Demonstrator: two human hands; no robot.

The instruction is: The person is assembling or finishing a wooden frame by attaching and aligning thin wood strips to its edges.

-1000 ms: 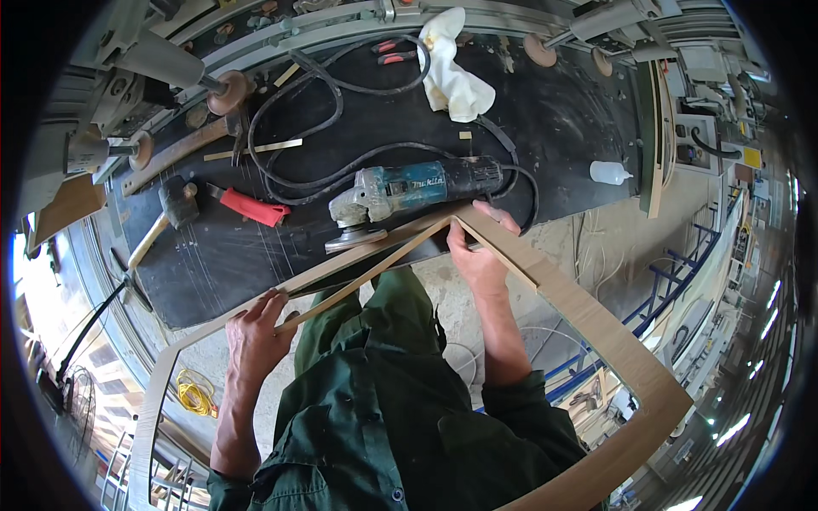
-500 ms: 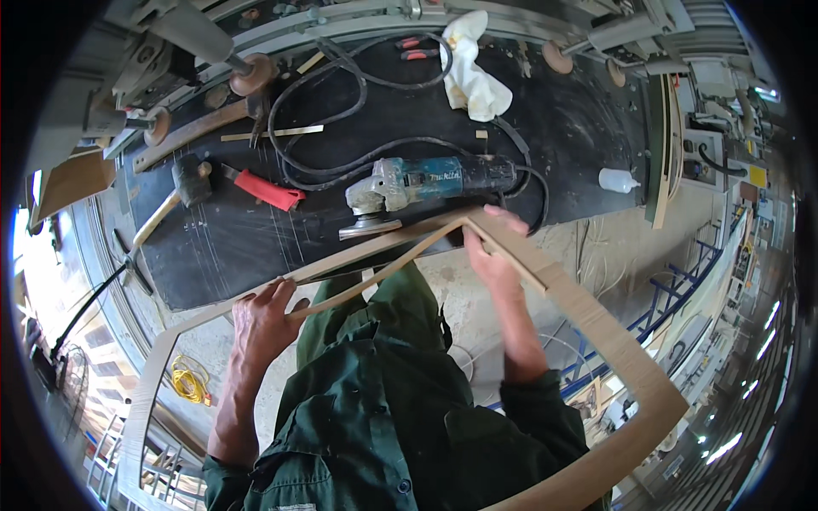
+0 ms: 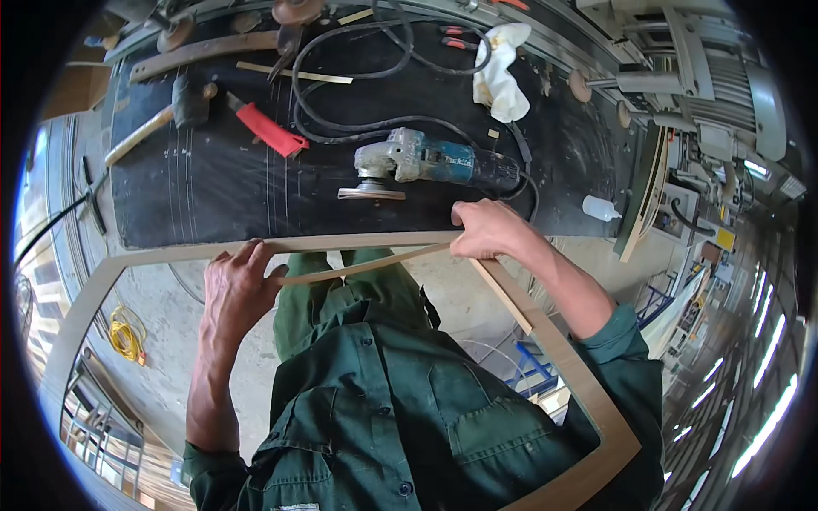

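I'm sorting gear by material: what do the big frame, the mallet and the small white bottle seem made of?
Frame: probably wood or veneered board, matte, from its pale tan tone. Mallet: dull, dark head, possibly rubber; its tan handle looks wooden. Bottle: smooth, translucent-looking, probably plastic.

Grinder (image 3: 439, 160) on bench (image 3: 230, 187), mid-length. Looped cord (image 3: 296, 92) behind and left of it. Knife (image 3: 268, 128) left of grinder, mallet (image 3: 191, 104) left of knife, hammer (image 3: 204, 53) behind mallet. Cloth (image 3: 503, 77) behind grinder, toward right; bottle (image 3: 601, 209) at right end. Frame (image 3: 569, 366) along bench's near edge, strip (image 3: 366, 266) just before it.
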